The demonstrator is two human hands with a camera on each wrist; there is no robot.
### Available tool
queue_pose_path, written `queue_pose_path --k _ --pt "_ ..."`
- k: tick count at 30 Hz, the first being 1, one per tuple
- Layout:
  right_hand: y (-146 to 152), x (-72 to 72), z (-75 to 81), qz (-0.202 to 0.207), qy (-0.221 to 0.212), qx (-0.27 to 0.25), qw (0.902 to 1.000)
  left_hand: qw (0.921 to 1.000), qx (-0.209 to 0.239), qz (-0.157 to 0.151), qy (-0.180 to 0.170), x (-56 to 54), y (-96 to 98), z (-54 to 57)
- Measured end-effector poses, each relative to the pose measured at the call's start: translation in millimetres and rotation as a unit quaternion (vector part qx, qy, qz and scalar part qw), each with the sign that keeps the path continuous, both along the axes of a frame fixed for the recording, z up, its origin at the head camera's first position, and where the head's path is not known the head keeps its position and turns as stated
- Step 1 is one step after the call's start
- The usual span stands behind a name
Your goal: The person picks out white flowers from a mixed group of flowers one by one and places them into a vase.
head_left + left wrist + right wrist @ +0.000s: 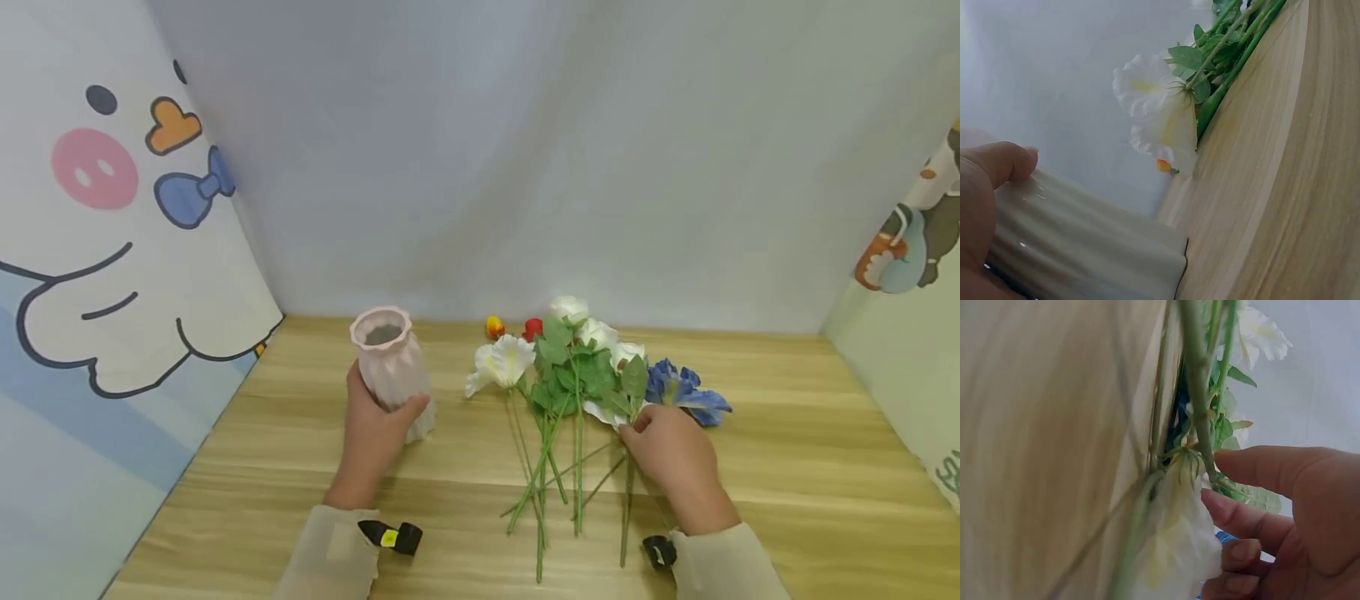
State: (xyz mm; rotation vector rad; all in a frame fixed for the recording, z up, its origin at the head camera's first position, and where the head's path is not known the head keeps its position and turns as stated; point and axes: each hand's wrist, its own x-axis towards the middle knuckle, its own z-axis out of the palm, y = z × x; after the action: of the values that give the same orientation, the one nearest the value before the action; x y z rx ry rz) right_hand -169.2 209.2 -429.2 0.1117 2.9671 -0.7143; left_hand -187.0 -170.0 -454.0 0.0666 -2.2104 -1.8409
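Note:
My left hand (377,433) grips a pale pink fluted vase (393,367) around its side, thumb across the front. The vase's scalloped mouth faces up, and its base meets the tabletop in the left wrist view. On the right, my right hand (675,454) pinches the green stem (1196,375) of a white rose (627,355) between thumb and forefinger, just under its leaves. Beneath that hand lies a white flower with a yellow centre (1175,531). A blue flower (686,390) lies just beyond the knuckles.
Between the hands lie a white ruffled flower (504,362), other white roses (570,309), a red flower (533,329) and a small orange-yellow bud (494,327), their stems crossing toward me. A grey backdrop (525,167) rises behind the wooden table (262,467). A cartoon-printed cloth (97,250) hangs left.

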Motion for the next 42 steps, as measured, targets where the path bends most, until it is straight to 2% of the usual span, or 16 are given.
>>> queue_pose_path --k 4,9,18,25,35,42 --pt "2 -2.8 -4.5 -0.008 -0.005 -0.024 0.9997 1.0 0.002 -0.003 0.004 -0.8 0.8 -0.2" --pt "8 -3.4 -4.3 -0.021 -0.019 -0.097 0.9949 0.9999 0.002 -0.01 -0.001 -1.6 2.0 1.4" --pt "14 -1.4 0.9 -0.043 -0.03 -0.194 0.9797 0.9999 0.005 -0.013 -0.003 -3.8 2.8 1.6" --pt "9 1.8 11.8 -0.053 -0.03 -0.265 0.9622 1.0 0.003 -0.007 -0.002 -4.1 2.1 -1.0" --pt "-2 5.0 20.5 -0.043 -0.001 -0.329 0.9432 1.0 -0.009 0.0 -0.004 -3.7 1.6 -0.3" --pt "-5 8.4 26.7 -0.041 0.024 -0.351 0.9351 0.9997 -0.012 -0.021 -0.006 -1.4 3.6 1.6"
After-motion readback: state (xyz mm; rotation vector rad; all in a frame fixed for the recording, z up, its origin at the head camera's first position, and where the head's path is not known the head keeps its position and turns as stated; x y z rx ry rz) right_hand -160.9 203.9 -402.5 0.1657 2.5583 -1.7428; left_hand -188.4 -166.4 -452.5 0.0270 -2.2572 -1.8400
